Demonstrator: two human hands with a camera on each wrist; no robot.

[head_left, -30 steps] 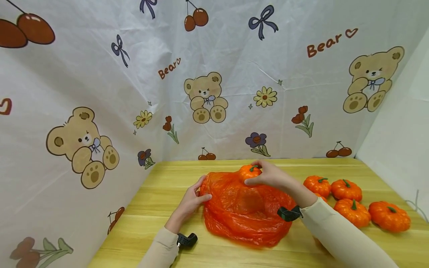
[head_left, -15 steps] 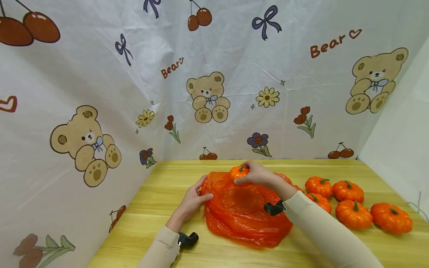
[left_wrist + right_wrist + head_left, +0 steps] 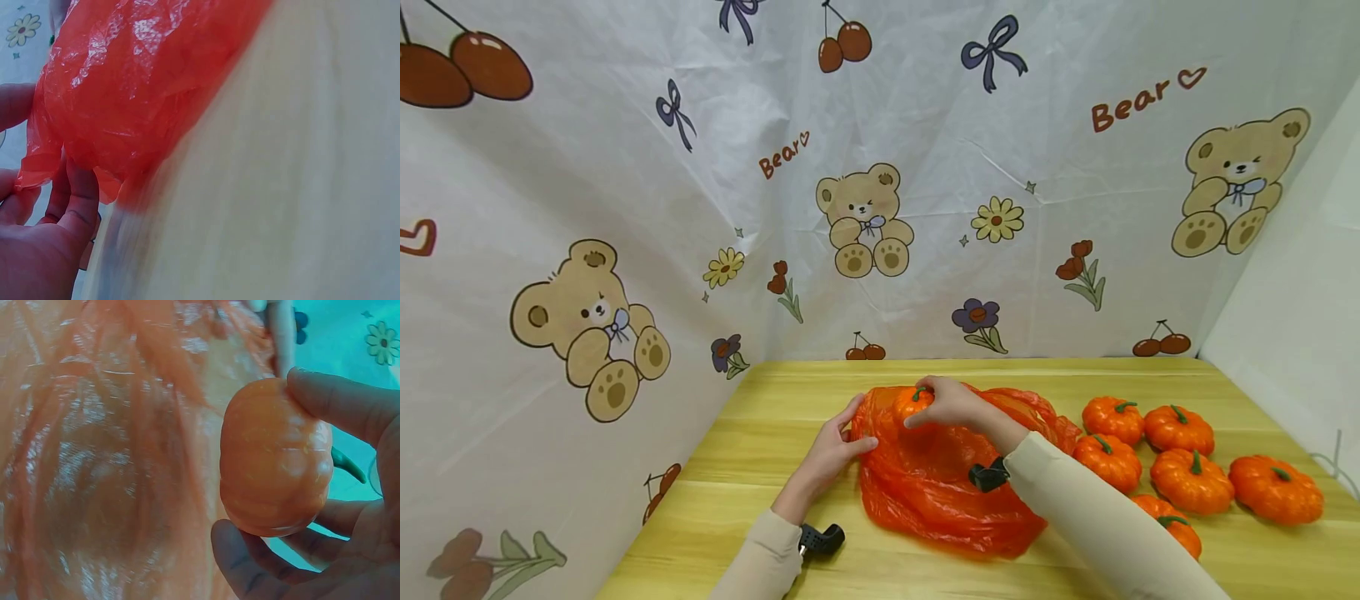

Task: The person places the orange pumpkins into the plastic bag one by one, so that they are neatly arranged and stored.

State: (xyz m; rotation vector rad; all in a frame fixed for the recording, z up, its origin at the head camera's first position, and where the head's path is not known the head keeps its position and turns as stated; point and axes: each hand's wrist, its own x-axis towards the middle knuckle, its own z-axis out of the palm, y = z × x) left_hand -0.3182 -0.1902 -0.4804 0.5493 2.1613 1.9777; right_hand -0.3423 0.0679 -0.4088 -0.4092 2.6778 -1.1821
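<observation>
A thin red plastic bag (image 3: pixel 955 500) lies spread on the table with its mouth facing up. My left hand (image 3: pixel 835 446) grips the bag's left rim, the plastic caught between thumb and fingers, as the left wrist view shows on the bag's side (image 3: pixel 125 94). Over the opening, my right hand (image 3: pixel 951 404) holds a small orange pumpkin (image 3: pixel 912 403) with a green stem. In the right wrist view the thumb and fingertips clasp this pumpkin (image 3: pixel 275 459) from opposite sides, and the bag's plastic (image 3: pixel 94 456) spreads beside it.
Several more orange pumpkins stand on the right of the wooden table (image 3: pixel 752 467), among them one at the far right (image 3: pixel 1276 490) and one at the front (image 3: pixel 1167 525), partly behind the right sleeve (image 3: pixel 1097 517). A bear-printed cloth (image 3: pixel 925 125) hangs behind the table.
My right hand has carried the pumpkin leftward and slightly lower over the bag, uncovering pumpkins on the right. My left hand has kept its grip on the rim.
</observation>
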